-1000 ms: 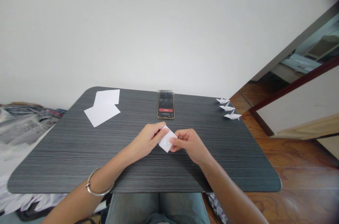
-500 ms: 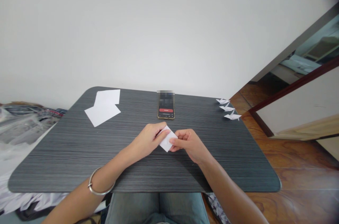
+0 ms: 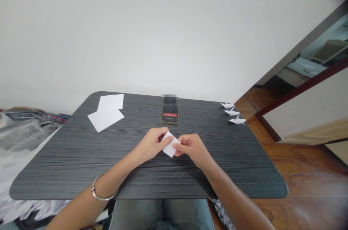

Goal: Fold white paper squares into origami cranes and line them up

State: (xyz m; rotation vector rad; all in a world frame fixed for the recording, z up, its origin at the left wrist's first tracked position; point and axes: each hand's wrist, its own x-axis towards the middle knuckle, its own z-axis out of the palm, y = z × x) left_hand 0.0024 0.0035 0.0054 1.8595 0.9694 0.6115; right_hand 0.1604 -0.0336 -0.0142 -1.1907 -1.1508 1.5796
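A small folded piece of white paper is held between my two hands, above the middle of the table's near half. My left hand grips its upper left side, thumb on top and fingers behind. On the right edge, my right hand pinches the paper between thumb and curled fingers. The fingertips behind the paper are hidden. Just beyond my hands a phone lies on the table, its screen partly blurred.
The dark wood-grain table stands against a white wall. White paper sheets overlap at the back left. Three folded paper cranes sit in a row by the right edge. Clear plastic bags are heaped left of the table.
Both hands keep their hold on the folded paper. The paper has tilted slightly and its visible outline has altered a little. The whole view has shifted slightly.
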